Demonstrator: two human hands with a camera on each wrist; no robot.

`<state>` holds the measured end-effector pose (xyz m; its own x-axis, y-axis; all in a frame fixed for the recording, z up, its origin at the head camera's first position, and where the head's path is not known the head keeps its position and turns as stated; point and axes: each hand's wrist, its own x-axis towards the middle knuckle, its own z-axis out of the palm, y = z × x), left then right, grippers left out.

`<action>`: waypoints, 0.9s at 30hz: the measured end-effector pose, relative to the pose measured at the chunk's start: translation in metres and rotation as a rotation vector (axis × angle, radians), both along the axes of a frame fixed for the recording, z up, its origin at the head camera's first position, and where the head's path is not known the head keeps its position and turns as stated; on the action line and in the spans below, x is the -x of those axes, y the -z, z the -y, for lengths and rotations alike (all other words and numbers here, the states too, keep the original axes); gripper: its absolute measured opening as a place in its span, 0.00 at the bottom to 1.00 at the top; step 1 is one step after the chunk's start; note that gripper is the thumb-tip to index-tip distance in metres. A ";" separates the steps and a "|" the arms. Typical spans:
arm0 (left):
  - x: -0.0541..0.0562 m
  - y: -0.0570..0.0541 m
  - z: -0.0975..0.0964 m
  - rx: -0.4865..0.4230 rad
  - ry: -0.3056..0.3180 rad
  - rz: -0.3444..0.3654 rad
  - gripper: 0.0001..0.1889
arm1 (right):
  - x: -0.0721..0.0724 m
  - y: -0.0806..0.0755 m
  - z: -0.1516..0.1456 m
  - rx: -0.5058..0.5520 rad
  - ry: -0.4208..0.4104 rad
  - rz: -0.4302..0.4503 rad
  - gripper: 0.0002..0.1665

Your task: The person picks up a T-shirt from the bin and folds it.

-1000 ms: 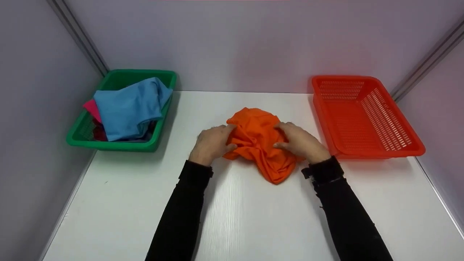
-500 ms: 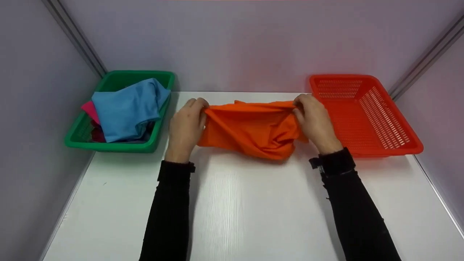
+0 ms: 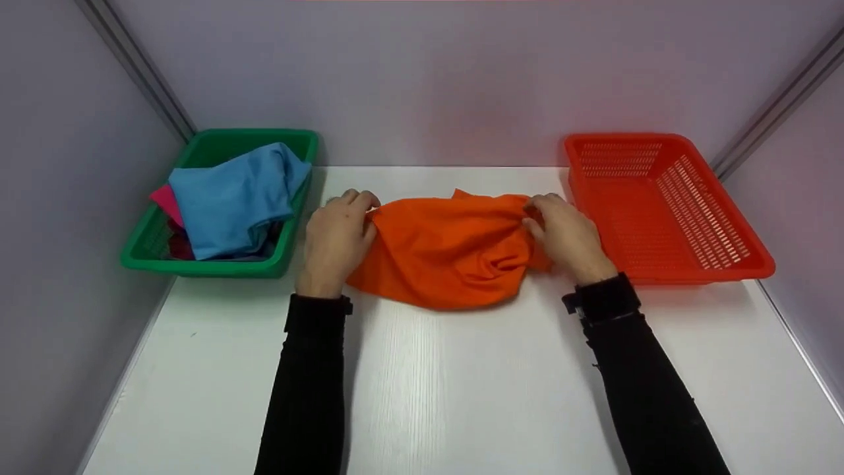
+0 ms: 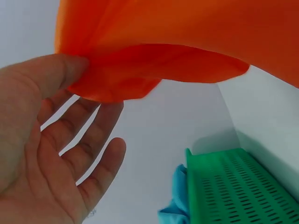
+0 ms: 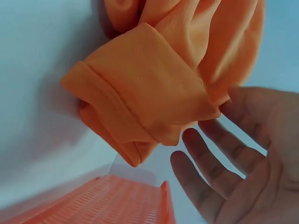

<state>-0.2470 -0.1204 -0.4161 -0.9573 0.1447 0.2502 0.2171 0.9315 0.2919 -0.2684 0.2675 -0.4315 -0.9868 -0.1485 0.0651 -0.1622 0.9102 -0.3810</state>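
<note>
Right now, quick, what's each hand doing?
Left hand: holding, thumb and fingers pinching the orange cloth at its left end.
Right hand: holding, pinching the same cloth near its right end.

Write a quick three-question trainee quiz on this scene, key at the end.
1. Multiple choice: what colour is the cloth that the left hand pinches?
a) blue
b) orange
c) pink

2. True or false: the red basket is nearer the left hand than the right.

3. Fill in the gap: the blue cloth lies in the ____ basket.

Key
1. b: it pinches the orange cloth.
2. False: the red basket is nearer the right hand.
3. Green: it lies in the green basket.
</note>
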 end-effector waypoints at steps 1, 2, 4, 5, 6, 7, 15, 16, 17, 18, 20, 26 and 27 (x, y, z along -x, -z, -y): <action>-0.002 -0.002 -0.004 0.018 0.014 -0.003 0.14 | -0.002 0.001 -0.002 -0.005 0.000 0.002 0.21; -0.004 -0.003 -0.009 0.034 0.035 -0.011 0.15 | -0.004 0.002 -0.003 -0.006 -0.002 0.001 0.21; -0.010 -0.007 -0.021 0.070 0.086 -0.027 0.16 | -0.008 0.001 -0.005 -0.006 -0.014 -0.005 0.20; -0.013 -0.009 -0.028 0.085 0.118 -0.038 0.16 | -0.010 0.001 -0.006 -0.011 -0.022 -0.007 0.20; -0.017 -0.010 -0.036 0.100 0.153 -0.047 0.16 | -0.013 0.001 -0.006 -0.018 -0.030 -0.007 0.19; -0.021 -0.011 -0.045 0.115 0.193 -0.048 0.16 | -0.015 0.000 -0.006 -0.031 -0.042 -0.007 0.18; -0.043 0.018 -0.107 0.343 0.434 0.179 0.26 | -0.030 0.007 -0.004 -0.167 -0.172 0.078 0.15; -0.044 0.024 -0.111 0.398 0.427 0.203 0.29 | -0.030 0.010 -0.004 -0.178 -0.186 0.081 0.17; -0.046 0.029 -0.115 0.447 0.417 0.214 0.29 | -0.029 0.014 -0.004 -0.191 -0.196 0.080 0.18; -0.047 0.034 -0.118 0.488 0.404 0.220 0.28 | -0.029 0.017 -0.004 -0.202 -0.199 0.079 0.19; -0.049 0.044 -0.123 0.555 0.370 0.196 0.23 | -0.027 0.024 -0.004 -0.228 -0.194 0.082 0.17; -0.049 0.060 -0.120 0.578 0.334 0.039 0.07 | -0.020 0.033 -0.005 -0.290 -0.163 0.080 0.08; -0.047 0.059 -0.116 0.572 0.338 0.029 0.06 | -0.018 0.032 -0.005 -0.282 -0.161 0.080 0.08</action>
